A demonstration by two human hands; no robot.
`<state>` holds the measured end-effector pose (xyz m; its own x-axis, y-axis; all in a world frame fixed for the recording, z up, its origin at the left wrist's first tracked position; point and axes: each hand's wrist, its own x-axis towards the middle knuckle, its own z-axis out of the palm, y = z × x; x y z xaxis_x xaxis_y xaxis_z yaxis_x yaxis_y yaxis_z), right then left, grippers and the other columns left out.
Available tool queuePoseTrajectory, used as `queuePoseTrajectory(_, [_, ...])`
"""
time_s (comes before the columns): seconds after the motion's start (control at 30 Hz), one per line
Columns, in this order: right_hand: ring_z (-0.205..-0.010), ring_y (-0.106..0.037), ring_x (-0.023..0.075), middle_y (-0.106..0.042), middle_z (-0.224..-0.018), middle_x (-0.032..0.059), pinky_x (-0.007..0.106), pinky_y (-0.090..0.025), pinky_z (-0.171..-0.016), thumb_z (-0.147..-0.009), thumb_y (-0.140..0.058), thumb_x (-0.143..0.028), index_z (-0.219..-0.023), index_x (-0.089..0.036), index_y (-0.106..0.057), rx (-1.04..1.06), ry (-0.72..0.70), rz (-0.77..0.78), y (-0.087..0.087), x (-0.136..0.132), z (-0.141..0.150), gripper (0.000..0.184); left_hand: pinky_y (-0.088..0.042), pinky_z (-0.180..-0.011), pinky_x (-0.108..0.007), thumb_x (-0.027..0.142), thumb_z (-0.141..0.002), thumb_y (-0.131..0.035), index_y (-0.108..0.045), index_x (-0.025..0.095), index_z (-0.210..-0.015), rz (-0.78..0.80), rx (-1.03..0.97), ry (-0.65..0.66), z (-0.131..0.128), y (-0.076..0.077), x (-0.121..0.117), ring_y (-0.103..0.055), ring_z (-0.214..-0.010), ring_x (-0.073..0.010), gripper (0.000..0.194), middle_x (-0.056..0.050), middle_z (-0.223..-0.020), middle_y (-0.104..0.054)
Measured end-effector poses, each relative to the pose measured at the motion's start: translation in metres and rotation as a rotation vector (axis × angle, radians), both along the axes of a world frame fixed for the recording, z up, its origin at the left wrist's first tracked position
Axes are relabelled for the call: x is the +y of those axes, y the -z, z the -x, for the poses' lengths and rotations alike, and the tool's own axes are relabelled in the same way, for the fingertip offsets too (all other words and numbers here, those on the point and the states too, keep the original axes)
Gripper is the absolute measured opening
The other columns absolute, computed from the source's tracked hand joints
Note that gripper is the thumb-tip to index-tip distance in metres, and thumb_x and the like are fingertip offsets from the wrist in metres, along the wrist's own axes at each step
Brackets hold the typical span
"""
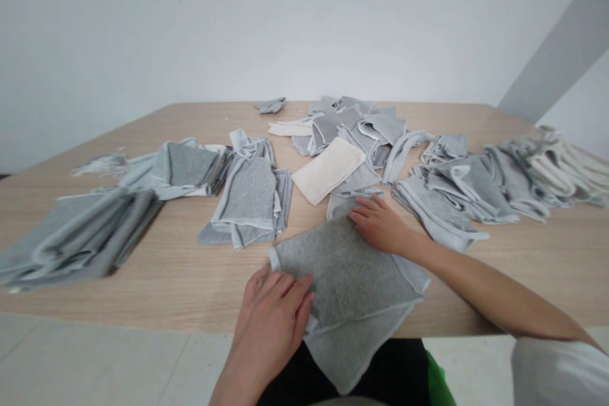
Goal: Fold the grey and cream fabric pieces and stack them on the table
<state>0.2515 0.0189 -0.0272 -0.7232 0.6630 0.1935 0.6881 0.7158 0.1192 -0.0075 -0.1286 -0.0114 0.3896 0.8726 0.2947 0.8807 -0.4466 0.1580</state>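
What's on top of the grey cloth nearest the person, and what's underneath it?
The left hand touches its left side, the right hand its far edge. The grey cloth covers part of the table; whatever else lies beneath is hidden.

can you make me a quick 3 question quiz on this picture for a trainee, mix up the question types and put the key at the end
1. Multiple choice: what does the left grip touch?
a) the cream cloth
b) the grey cloth spread nearest the person
c) the wall

2. True or false: the grey cloth spread nearest the person lies wholly on the wooden table.

3. Fill in the blank, near or far: the right grip rests at the ____ edge of that same cloth.

Key: 1. b; 2. false, a corner reaches past the table's near edge; 3. far
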Motion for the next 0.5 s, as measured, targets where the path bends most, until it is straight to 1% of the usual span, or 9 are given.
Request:
queuePoseTrajectory(0.03, [-0.127, -0.046, 0.0309, -0.066, -0.118, 0.0151, 0.057, -0.022, -0.11, -0.092, -0.044, -0.013, -0.116, -0.013, -0.063, -0.012, 0.011, 0.001, 0.0, 0.0, -0.001, 0.031, -0.037, -0.091, -0.048, 0.027, -0.091, -0.053, -0.065, 0.024, -0.11, -0.008, 0.003, 0.004, 0.0, 0.001, 0.0, -0.06, -0.086, -0.0216, 0.023, -0.002, -0.086, -0.067])
queuePoseTrajectory(0.1, [-0.129, -0.045, 0.0314, -0.065, -0.12, 0.0152, 0.06, -0.018, -0.11, -0.091, -0.043, -0.011, -0.117, -0.013, -0.062, -0.029, 0.018, 0.0, 0.0, -0.001, -0.002, 0.032, -0.039, -0.081, -0.043, 0.026, -0.091, -0.052, -0.065, 0.023, -0.109, -0.029, -0.013, 0.027, -0.001, 0.002, -0.002, -0.059, -0.083, -0.0214, 0.022, -0.003, -0.086, -0.065])
queuePoseTrajectory(0.17, [-0.132, -0.042, 0.0314, -0.064, -0.122, 0.0152, 0.06, -0.015, -0.111, -0.09, -0.044, -0.01, -0.118, -0.012, -0.062, -0.035, 0.01, 0.003, -0.001, -0.001, -0.002, 0.033, -0.038, -0.079, -0.041, 0.025, -0.089, -0.054, -0.064, 0.023, -0.11, -0.04, -0.059, 0.063, -0.001, 0.001, -0.005, -0.059, -0.084, -0.021, 0.023, -0.004, -0.089, -0.065])
queuePoseTrajectory(0.23, [-0.135, -0.038, 0.032, -0.062, -0.127, 0.0153, 0.061, -0.014, -0.111, -0.089, -0.045, -0.009, -0.118, -0.012, -0.062, -0.031, 0.007, -0.001, -0.003, -0.003, -0.003, 0.033, -0.038, -0.083, -0.043, 0.026, -0.085, -0.059, -0.062, 0.024, -0.114, -0.025, -0.111, 0.103, -0.001, -0.002, -0.01, -0.058, -0.09, -0.0221, 0.029, -0.004, -0.098, -0.066])
queuePoseTrajectory(0.33, [-0.138, -0.035, 0.0325, -0.058, -0.134, 0.0153, 0.063, -0.012, -0.112, -0.09, -0.047, -0.012, -0.12, -0.013, -0.062, 0.011, -0.017, -0.031, -0.009, -0.012, -0.001, 0.033, -0.035, -0.095, -0.047, 0.023, -0.072, -0.064, -0.059, 0.024, -0.122, 0.033, -0.154, 0.158, 0.003, -0.009, -0.017, -0.056, -0.103, -0.0258, 0.049, -0.006, -0.114, -0.064])
queuePoseTrajectory(0.43, [-0.14, -0.033, 0.0286, -0.056, -0.137, 0.0128, 0.06, -0.013, -0.114, -0.093, -0.046, -0.018, -0.119, -0.015, -0.063, 0.068, -0.127, -0.035, -0.02, -0.035, 0.003, 0.031, -0.029, -0.105, -0.051, 0.015, -0.06, -0.06, -0.057, 0.023, -0.125, 0.086, -0.148, 0.195, 0.007, -0.012, -0.02, -0.051, -0.116, -0.0293, 0.065, -0.007, -0.126, -0.06])
queuePoseTrajectory(0.5, [-0.14, -0.034, 0.025, -0.058, -0.135, 0.0103, 0.056, -0.016, -0.116, -0.095, -0.044, -0.02, -0.114, -0.017, -0.065, 0.078, -0.221, 0.009, -0.025, -0.054, 0.006, 0.028, -0.026, -0.108, -0.051, 0.012, -0.058, -0.056, -0.058, 0.024, -0.124, 0.099, -0.139, 0.183, 0.008, -0.01, -0.019, -0.048, -0.122, -0.0298, 0.067, -0.006, -0.128, -0.06])
